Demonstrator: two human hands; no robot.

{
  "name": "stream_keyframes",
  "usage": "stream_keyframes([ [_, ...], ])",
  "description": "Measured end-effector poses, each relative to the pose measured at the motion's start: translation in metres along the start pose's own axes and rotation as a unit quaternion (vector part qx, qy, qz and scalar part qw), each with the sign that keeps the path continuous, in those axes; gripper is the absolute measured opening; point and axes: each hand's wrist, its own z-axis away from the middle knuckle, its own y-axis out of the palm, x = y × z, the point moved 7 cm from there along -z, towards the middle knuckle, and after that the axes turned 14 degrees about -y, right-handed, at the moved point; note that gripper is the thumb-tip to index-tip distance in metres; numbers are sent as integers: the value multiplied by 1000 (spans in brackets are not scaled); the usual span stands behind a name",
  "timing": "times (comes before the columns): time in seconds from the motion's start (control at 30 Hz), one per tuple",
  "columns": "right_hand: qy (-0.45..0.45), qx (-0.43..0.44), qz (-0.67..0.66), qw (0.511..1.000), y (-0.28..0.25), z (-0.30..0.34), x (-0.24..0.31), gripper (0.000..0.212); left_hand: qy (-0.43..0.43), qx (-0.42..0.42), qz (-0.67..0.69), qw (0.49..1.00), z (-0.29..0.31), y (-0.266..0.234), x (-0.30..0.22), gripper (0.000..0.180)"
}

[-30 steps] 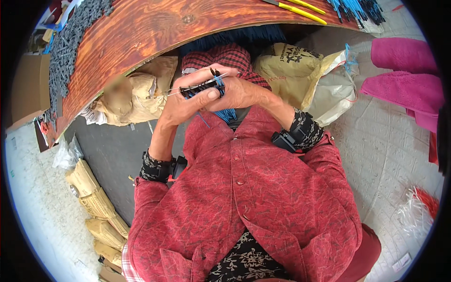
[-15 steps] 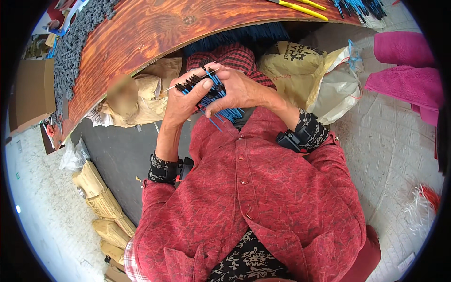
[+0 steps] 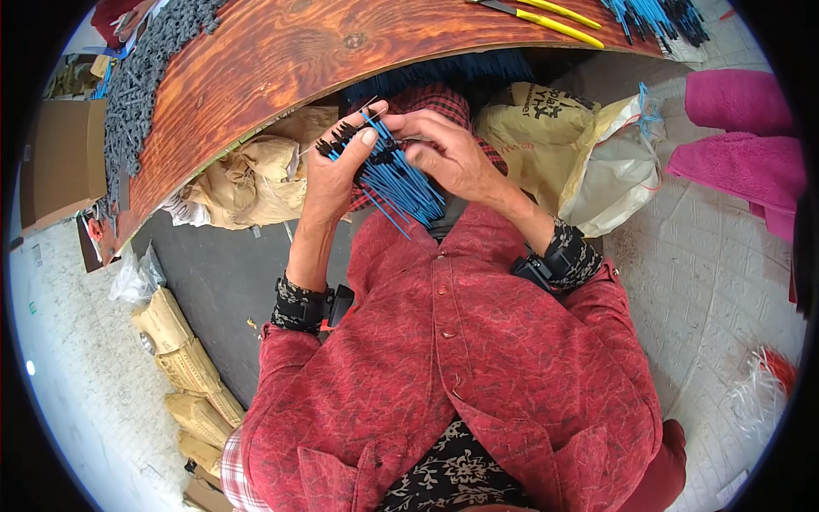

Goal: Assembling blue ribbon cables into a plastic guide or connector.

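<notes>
Below the table edge I hold a bundle of thin blue rods with black tips [image 3: 401, 186], its blue ends slanting down to the right. Around its left side my left hand [image 3: 331, 175] is closed, the thumb lying over the black tips. My right hand [image 3: 456, 162] is at the upper right of the bundle, fingers bent against it and thumb beside the rods. A thin wire-like strand [image 3: 369, 104] sticks out by the left fingertips. One rod hangs lower than the others.
The wooden table [image 3: 281, 55] curves across the front, with yellow-handled pliers [image 3: 559, 26], a pile of dark grey parts [image 3: 136, 107] and more blue rods [image 3: 653, 19]. Beneath are brown paper [image 3: 256, 175] and a woven sack [image 3: 610, 162]. Magenta towels [image 3: 738, 175] are at the right.
My right hand has shifted right, its thumb drawn back off the rods, so more of the blue bundle shows. My left hand keeps its hold in nearly the same place.
</notes>
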Motion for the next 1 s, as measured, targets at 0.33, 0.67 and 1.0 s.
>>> stream_keyframes([
  [0.33,105,9,25,994,-3,16,-14,10,-1,4,50,999,-4,2,-2,44],
  [0.67,100,62,39,992,5,14,-9,8,-4,0,48,999,-5,0,0,44],
  [1.0,110,17,23,994,5,15,-7,7,0,-12,47,999,-8,0,-1,43],
])
